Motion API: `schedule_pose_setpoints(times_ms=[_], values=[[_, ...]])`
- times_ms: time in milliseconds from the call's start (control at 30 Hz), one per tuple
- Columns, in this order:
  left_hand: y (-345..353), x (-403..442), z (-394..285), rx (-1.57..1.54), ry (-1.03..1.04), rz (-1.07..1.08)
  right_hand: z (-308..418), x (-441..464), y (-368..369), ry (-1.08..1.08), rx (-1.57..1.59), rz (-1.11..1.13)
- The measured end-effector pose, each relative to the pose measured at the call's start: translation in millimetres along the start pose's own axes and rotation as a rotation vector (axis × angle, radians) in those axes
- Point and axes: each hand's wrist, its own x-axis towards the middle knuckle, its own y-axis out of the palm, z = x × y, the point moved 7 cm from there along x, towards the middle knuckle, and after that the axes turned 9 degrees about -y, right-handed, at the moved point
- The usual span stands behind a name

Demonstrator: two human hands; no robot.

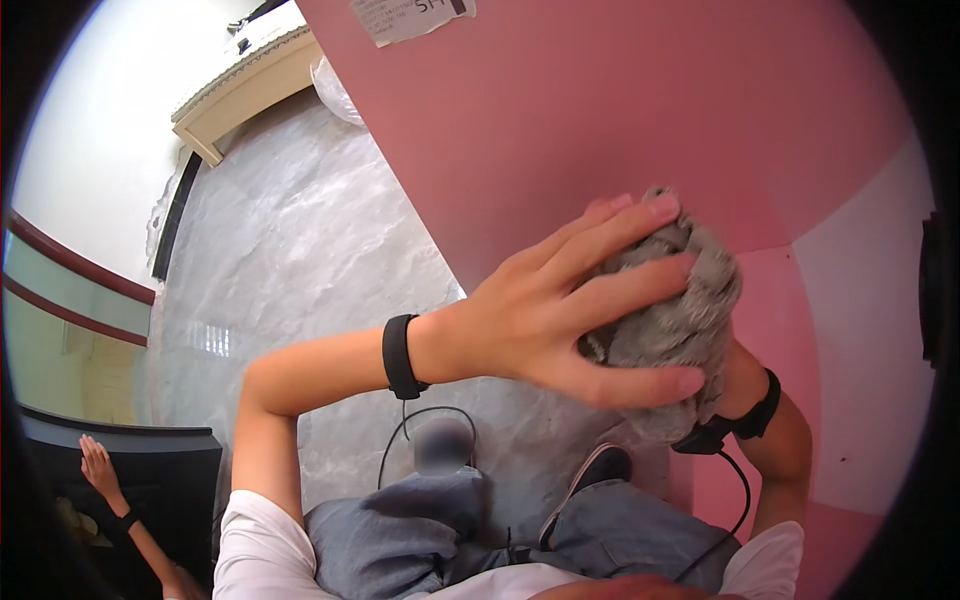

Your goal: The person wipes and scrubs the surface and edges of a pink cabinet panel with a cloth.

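Note:
A crumpled grey fluffy cloth (690,300) is bunched up in front of a pink panel. My left hand (545,315) presses on it from the left, back of the hand towards me, with fingers curved over the cloth and the thumb along its lower edge. Behind and below the cloth is my right hand (738,385); only its wrist side shows, and the cloth hides its fingers. Both wrists wear black bands, with thin cables running down from them.
The large pink panel (600,110) bears a torn white label (415,18). Grey marble floor (300,200) lies to the left, with a cream bench-like piece (245,90) at the back. A dark glossy surface (150,470) at lower left shows a hand and arm.

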Motion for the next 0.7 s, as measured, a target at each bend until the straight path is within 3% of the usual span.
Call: schedule_pose_setpoints(times_ms=[133,200,333,433,500,533,600,633,700], values=[[-10,-15,-8,0.047,0.089,-0.045,-16,2,0,0.083,0.079,-0.024],[-16,-23,-9,0.060,0.055,0.120,-31,0,0,0.249,0.236,-0.053],[-32,-36,-6,0.214,-0.034,0.243,-36,1,14,0.338,0.135,-0.057],[-42,-47,4,0.351,-0.128,0.244,-30,2,14,0.222,0.042,-0.131],[-57,-48,9,0.456,-0.145,0.241,-17,3,12,0.041,-0.260,-0.170],[-66,-46,10,0.457,-0.140,0.244,-14,4,16,0.036,-0.257,-0.170],[-88,-38,12,0.636,-0.105,0.155,0,9,43,-0.089,-0.345,0.042],[-101,-34,13,0.710,-0.081,0.130,-2,14,51,-0.046,-0.197,0.119],[-119,-22,14,0.856,-0.063,0.049,0,22,59,-0.093,-0.264,0.168]])
